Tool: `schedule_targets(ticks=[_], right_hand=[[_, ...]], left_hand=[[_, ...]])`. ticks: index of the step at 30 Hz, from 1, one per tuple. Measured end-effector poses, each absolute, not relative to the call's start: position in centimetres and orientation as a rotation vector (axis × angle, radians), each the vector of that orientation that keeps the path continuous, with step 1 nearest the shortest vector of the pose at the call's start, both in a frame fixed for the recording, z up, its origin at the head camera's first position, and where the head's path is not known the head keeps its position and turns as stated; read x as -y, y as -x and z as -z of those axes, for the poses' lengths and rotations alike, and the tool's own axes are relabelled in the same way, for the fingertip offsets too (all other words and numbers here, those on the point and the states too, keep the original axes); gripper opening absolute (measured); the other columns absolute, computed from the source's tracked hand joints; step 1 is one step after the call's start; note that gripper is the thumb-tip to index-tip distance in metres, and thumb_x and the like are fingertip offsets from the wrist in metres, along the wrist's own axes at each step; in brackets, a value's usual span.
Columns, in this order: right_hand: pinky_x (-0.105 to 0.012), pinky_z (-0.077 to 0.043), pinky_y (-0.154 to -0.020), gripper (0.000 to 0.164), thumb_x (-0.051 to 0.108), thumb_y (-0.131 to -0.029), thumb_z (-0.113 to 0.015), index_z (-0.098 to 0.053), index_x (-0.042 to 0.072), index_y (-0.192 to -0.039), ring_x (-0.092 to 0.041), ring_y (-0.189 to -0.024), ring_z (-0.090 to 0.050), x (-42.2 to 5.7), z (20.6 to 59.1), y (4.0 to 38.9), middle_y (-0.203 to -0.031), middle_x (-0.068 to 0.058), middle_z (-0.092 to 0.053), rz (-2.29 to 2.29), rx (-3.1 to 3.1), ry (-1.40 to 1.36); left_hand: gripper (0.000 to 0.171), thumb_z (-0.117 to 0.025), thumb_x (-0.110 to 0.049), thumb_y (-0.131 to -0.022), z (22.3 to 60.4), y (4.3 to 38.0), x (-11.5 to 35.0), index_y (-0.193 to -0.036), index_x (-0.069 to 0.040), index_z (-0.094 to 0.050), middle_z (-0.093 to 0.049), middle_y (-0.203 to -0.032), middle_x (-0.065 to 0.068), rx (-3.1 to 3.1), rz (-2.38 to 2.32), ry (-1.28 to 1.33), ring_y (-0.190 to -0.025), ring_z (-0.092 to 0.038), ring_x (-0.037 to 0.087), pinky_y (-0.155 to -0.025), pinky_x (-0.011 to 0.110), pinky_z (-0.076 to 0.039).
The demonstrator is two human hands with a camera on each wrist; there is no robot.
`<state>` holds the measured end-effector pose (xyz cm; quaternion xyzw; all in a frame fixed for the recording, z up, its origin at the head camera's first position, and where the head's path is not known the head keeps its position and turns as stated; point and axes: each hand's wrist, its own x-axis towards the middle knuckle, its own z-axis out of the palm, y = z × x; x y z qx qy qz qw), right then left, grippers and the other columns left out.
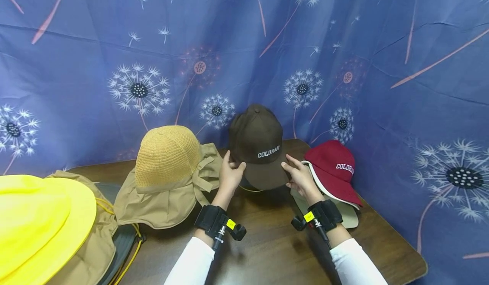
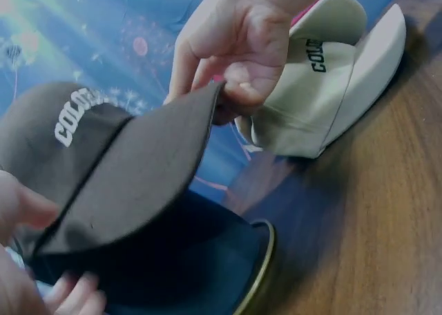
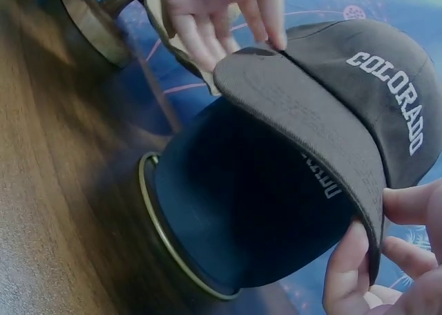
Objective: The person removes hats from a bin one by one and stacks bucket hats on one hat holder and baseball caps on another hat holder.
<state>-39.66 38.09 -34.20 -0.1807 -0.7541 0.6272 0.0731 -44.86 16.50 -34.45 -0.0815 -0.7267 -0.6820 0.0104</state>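
Observation:
A dark brown cap (image 1: pixel 257 136) with white COLORADO lettering sits at the back of the table, brim toward me. Under it is a dark blue cap (image 3: pixel 228 191) with a gold-edged brim, some white letters showing inside the shadow. My left hand (image 1: pixel 230 175) is at the left end of the brown brim, thumb above and blurred fingers (image 2: pixel 72 298) below. My right hand (image 1: pixel 302 177) pinches the other end of the brim between thumb (image 3: pixel 345 260) and fingers. Close beside my right hand, a red cap (image 1: pixel 334 166) leans over a beige cap (image 2: pixel 311 101).
Left of the brown cap stands a yellow knitted sun hat (image 1: pixel 168 157) with a tan brim and bow. A bright yellow hat (image 1: pixel 42 225) lies over other hats at the near left. The wooden table (image 1: pixel 267 242) ends at a blue dandelion-print curtain (image 1: pixel 244 43).

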Motion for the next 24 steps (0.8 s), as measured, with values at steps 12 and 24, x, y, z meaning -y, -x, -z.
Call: schedule_targets(ticks=[12, 24], right_hand=[[-0.018, -0.046, -0.054, 0.057, 0.034, -0.100, -0.049, -0.026, 0.026, -0.152, -0.004, -0.062, -0.054, -39.2, 34.0, 39.2, -0.127, -0.016, -0.052, -1.865, 2.254, 0.471], [-0.016, -0.042, -0.048, 0.058, 0.029, -0.100, -0.050, -0.027, 0.024, -0.152, -0.003, -0.055, -0.050, -38.2, 34.2, 39.0, -0.138, -0.019, -0.045, -1.915, 2.251, 0.432]], left_hand=[[0.039, -0.040, -0.006, -0.097, 24.6, 48.0, -17.7, -0.135, -0.005, -0.051, -0.060, -0.125, 0.020, 2.492, 1.209, 0.474, -0.117, -0.055, 0.036, -0.102, 0.046, -0.045], [0.033, -0.044, -0.012, -0.100, 23.4, 53.7, -14.3, -0.128, -0.009, -0.061, -0.068, -0.122, 0.013, 2.713, 0.669, 0.682, -0.107, -0.067, 0.032, -0.096, 0.044, -0.053]])
